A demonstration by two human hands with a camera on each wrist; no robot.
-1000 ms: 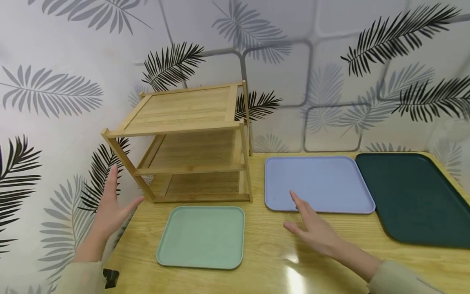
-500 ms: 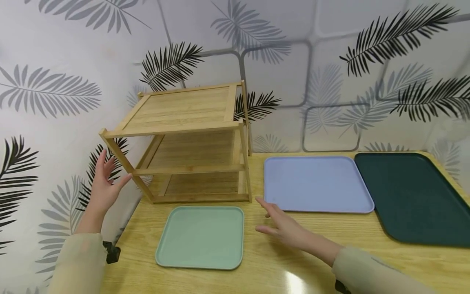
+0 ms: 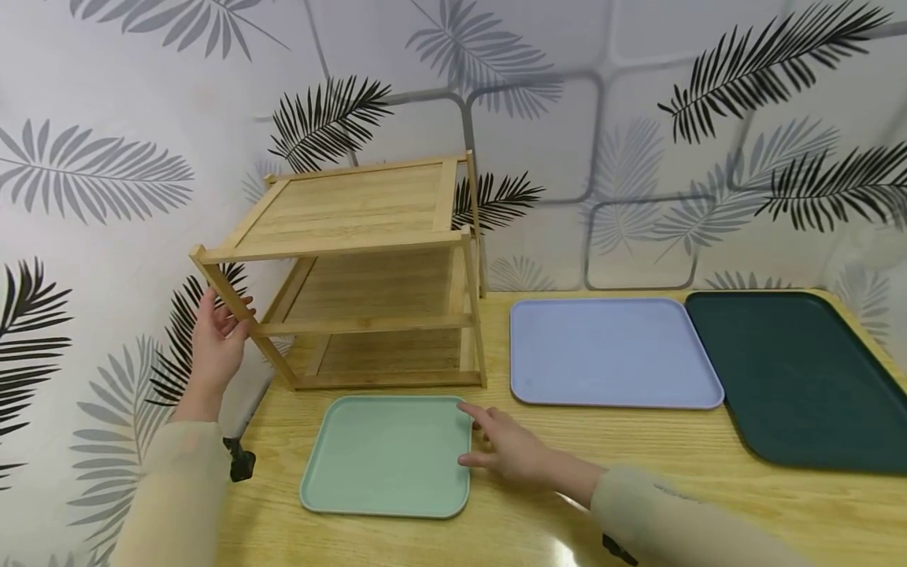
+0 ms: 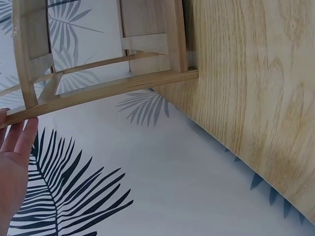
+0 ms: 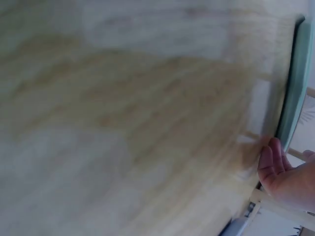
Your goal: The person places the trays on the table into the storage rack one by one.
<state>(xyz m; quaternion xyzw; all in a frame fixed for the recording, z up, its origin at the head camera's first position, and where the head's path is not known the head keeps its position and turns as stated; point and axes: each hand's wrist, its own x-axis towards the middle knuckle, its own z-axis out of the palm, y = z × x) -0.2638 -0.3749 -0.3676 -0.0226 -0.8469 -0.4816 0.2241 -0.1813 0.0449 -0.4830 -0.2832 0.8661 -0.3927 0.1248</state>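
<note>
**Left hand gripped rack; right hand stood spread**

Head: lopsided pulling could have skewed the rack; nudging could have slid the green tray, just left of the right hand, along the worktop. Left wrist: the hand pinched 1 post. Right wrist: rim contact was unclear.

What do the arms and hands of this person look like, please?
The left sleeve and right sleeve are long and pale beige; the right has a faint dark line. A small black piece shows beside the left cuff. The left hand and right hand wear no gloves.
</note>
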